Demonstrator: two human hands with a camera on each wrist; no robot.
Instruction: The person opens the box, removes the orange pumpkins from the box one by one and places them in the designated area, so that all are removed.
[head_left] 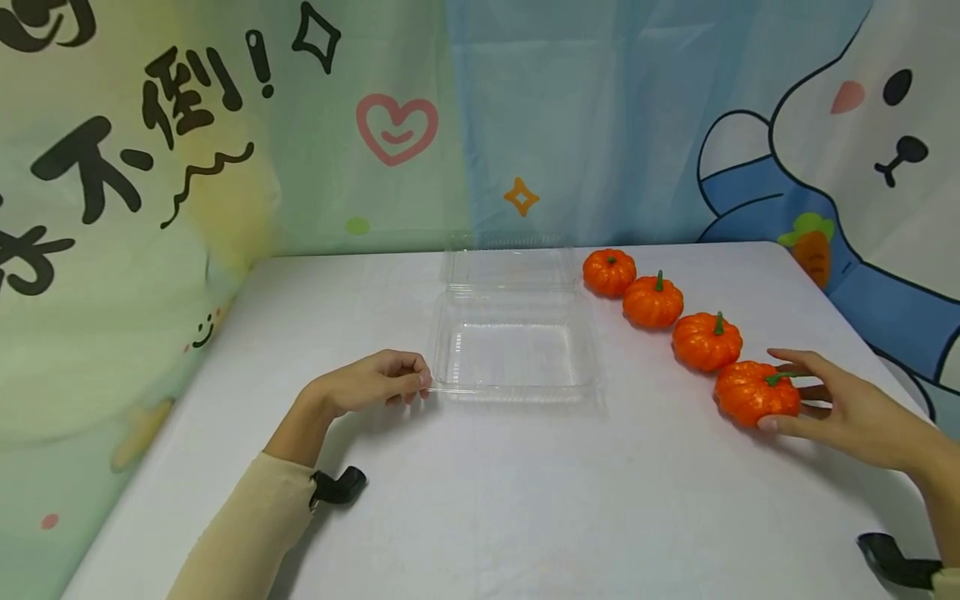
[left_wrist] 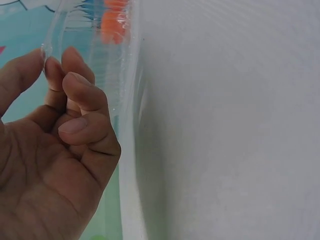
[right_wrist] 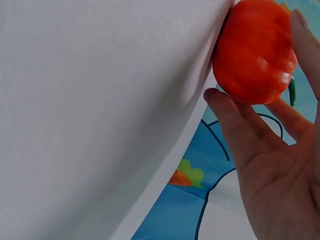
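Note:
A clear plastic clamshell box (head_left: 517,396) lies with its lid folded back on the white table. My left hand (head_left: 386,379) pinches its near left corner between thumb and fingertips; the left wrist view shows the thin clear rim (left_wrist: 45,52) between them. At the right, my right hand (head_left: 840,408) reaches round the nearest small orange pumpkin (head_left: 753,396), its fingers spread and only slightly bent. The right wrist view has that pumpkin (right_wrist: 255,52) between the thumb and the other fingers, green stem toward the palm.
Three more orange pumpkins, a second (head_left: 707,342), a third (head_left: 652,302) and the farthest (head_left: 609,272), run in a slanting row toward the table's back edge, right of the box. A printed cloth backdrop (head_left: 585,125) hangs behind the white table (head_left: 480,500).

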